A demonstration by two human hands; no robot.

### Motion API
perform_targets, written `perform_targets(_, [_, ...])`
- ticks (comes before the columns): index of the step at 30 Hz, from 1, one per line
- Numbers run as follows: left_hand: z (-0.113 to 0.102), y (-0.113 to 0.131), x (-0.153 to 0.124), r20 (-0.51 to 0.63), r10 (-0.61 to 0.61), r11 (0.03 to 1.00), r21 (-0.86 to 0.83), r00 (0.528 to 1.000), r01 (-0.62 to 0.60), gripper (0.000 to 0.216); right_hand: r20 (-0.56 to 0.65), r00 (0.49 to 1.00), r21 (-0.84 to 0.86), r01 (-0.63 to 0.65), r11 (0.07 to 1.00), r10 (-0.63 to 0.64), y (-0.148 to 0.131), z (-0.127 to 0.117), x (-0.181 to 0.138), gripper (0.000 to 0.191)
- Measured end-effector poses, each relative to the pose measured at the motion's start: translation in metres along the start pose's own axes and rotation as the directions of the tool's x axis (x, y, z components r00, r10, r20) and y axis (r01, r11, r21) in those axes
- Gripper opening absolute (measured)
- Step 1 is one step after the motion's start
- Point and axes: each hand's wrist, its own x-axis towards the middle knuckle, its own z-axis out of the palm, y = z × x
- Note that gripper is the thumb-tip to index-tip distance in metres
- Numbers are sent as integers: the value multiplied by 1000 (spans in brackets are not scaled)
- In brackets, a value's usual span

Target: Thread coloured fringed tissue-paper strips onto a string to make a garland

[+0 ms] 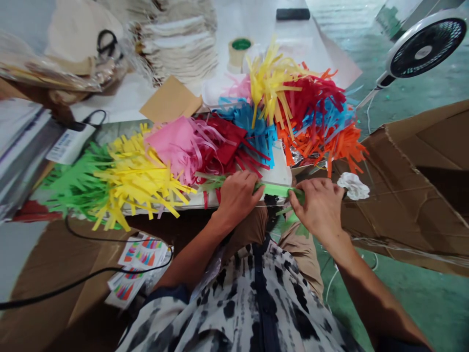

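Note:
A strip of light green tissue paper point(276, 189) stretches between my two hands at the table's front edge. My left hand point(238, 195) is closed on its left end, and some green fringe sticks out to the left of the fingers. On the other end, my right hand point(318, 203) pinches the paper, with loose green strands hanging below. Just beyond my left hand lie fringed paper bunches: dark red point(229, 142), pink point(176, 144), yellow point(139, 171) and green point(78, 176). A crumpled white piece point(353, 186) shows beside my right hand; whether I touch it is unclear.
More fringed paper, yellow point(273, 83), blue point(249, 117) and orange point(340, 142), heaps up ahead. Behind are a tape roll point(234, 54), stacked cream bundles point(179, 54) and black-handled scissors point(107, 43). A fan point(425, 49) and a cardboard box point(421, 146) stand right. A black cable point(91, 274) crosses lower left.

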Motion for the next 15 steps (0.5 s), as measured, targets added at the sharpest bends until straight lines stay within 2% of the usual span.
perform_targets(2, [1, 1, 0, -60, 33, 999, 3, 998, -33, 18, -96, 992, -26, 79, 997, -81, -3, 0, -4, 25])
perform_targets(4, [5, 1, 0, -152, 108, 993, -20, 982, -113, 22, -142, 966, -16, 214, 977, -214, -6, 2, -11, 33])
perform_targets(6, [10, 1, 0, -192, 272, 955, -68, 943, -289, 27, -130, 941, 4, 316, 949, -313, -7, 5, -19, 43])
perform_targets(8, [15, -4, -1, -169, 439, 880, -116, 882, -461, 32, -117, 936, 8, 334, 943, -331, -4, 9, -27, 45])
perform_targets(9, [16, -8, -2, -156, 486, 853, -128, 860, -506, 34, -116, 939, 5, 328, 945, -325, -1, 9, -31, 45])
perform_targets(10, [16, -13, -4, -154, 502, 843, -130, 851, -521, 34, -117, 940, 4, 324, 946, -321, 4, 10, -34, 44])
perform_targets(12, [10, -28, -11, -178, 464, 867, -110, 868, -487, 34, -128, 938, -1, 323, 946, -321, 14, 9, -39, 42])
perform_targets(15, [-7, -46, -22, -242, 317, 937, -68, 917, -342, 30, -140, 937, -4, 323, 946, -321, 26, 6, -42, 40])
